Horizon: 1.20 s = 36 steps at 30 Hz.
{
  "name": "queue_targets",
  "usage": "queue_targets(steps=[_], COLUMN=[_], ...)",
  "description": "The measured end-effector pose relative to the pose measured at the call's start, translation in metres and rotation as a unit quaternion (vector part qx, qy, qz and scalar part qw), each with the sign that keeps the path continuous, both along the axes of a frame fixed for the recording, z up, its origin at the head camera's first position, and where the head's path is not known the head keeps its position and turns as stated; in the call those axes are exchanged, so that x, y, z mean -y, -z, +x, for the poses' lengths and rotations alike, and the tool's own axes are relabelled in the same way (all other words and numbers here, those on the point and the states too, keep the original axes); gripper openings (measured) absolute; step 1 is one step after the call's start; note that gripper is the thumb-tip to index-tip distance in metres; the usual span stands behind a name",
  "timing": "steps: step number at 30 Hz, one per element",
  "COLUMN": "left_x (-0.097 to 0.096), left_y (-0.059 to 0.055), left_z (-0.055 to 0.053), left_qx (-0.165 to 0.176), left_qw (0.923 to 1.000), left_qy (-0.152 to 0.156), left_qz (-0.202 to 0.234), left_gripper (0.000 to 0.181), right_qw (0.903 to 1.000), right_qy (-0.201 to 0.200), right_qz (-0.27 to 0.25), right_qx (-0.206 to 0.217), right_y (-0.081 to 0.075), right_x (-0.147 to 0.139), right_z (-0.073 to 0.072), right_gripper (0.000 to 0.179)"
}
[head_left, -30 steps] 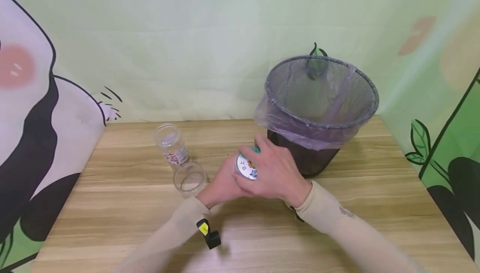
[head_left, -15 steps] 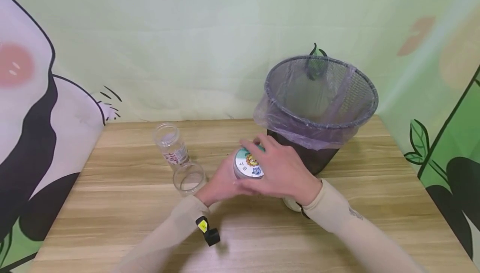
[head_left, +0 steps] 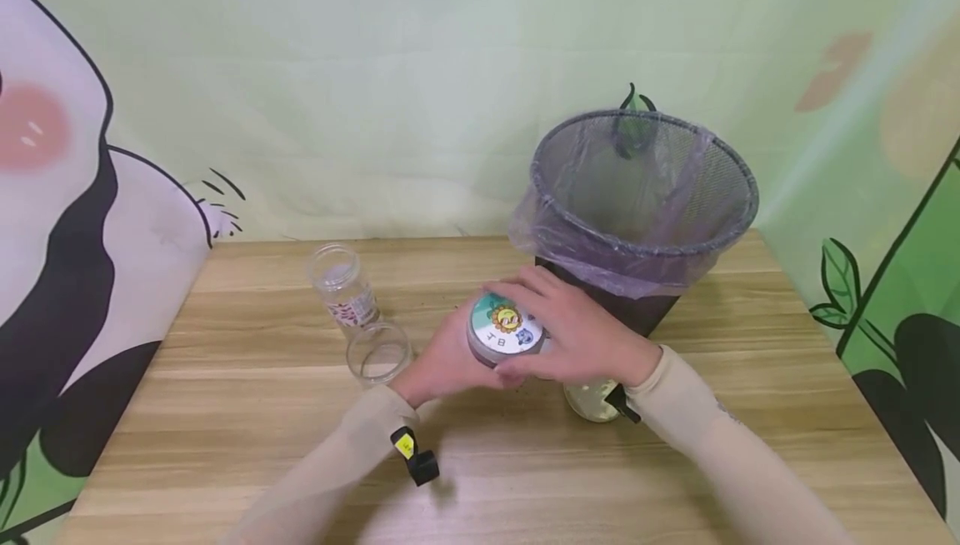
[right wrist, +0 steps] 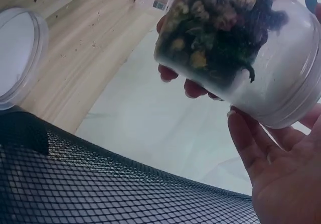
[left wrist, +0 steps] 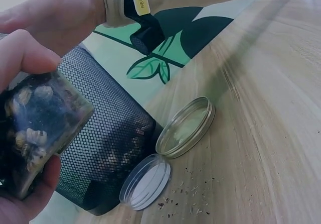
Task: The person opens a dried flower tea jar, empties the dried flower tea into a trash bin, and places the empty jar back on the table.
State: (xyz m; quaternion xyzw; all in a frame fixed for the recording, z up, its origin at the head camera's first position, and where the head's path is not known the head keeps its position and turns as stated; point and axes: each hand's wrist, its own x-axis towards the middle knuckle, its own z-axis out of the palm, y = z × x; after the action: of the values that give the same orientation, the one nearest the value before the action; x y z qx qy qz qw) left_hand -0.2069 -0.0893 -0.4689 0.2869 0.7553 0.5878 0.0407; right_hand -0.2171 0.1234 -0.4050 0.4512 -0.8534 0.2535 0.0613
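Gripping a clear jar (right wrist: 220, 48), left hand (head_left: 448, 357) round it, right hand (head_left: 581, 330) curled about its lid (head_left: 504, 325).

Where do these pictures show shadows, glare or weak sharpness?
Head view: a soft shadow on the table beside the left sleeve, plus a pale sheen; left wrist view: a darker shadow band across the table, upper right; right wrist view: a washed-out, hazy backdrop, and the jar looks slightly soft.

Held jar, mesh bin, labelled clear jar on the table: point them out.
Held jar (head_left: 507, 325): head view, on its printed lid.
Mesh bin (left wrist: 108, 133): left wrist view, on the mesh side wall.
Labelled clear jar (head_left: 355, 309): head view, on its printed label.
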Motion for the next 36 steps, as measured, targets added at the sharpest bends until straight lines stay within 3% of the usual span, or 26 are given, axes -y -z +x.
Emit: queue_targets(steps=[8, 17, 23, 30, 32, 36], left_x=[0.002, 0.001, 0.001, -0.001, -0.001, 0.000], left_y=[-0.001, 0.000, 0.000, 0.002, 0.002, 0.003], left_z=[-0.002, -0.001, -0.001, -0.002, -0.002, -0.002], left_qx=[0.000, 0.003, 0.017, 0.019, 0.025, 0.038], left_qw=[0.9999, 0.9995, 0.9995, 0.9997, 0.9996, 0.9992], left_qy=[-0.010, -0.019, -0.018, 0.011, 0.013, 0.010], left_qz=[-0.011, -0.025, -0.017, -0.009, -0.008, -0.007], left_gripper=[0.105, 0.105, 0.105, 0.104, 0.105, 0.108], right_qw=[0.9996, 0.9980, 0.9994, 0.9972, 0.9970, 0.9984], right_qy=[0.029, 0.049, 0.033, -0.006, -0.001, 0.039], right_qz=[-0.002, -0.010, -0.007, -0.012, -0.010, 0.002], right_qx=[0.000, -0.039, -0.006, 0.073, 0.077, 0.040], right_y=[0.002, 0.005, 0.003, 0.004, 0.004, 0.004], right_x=[-0.004, -0.002, -0.005, -0.013, -0.013, -0.008], right_z=[0.003, 0.005, 0.003, -0.001, -0.001, 0.005], right_gripper=[0.100, 0.107, 0.101, 0.099, 0.101, 0.108])
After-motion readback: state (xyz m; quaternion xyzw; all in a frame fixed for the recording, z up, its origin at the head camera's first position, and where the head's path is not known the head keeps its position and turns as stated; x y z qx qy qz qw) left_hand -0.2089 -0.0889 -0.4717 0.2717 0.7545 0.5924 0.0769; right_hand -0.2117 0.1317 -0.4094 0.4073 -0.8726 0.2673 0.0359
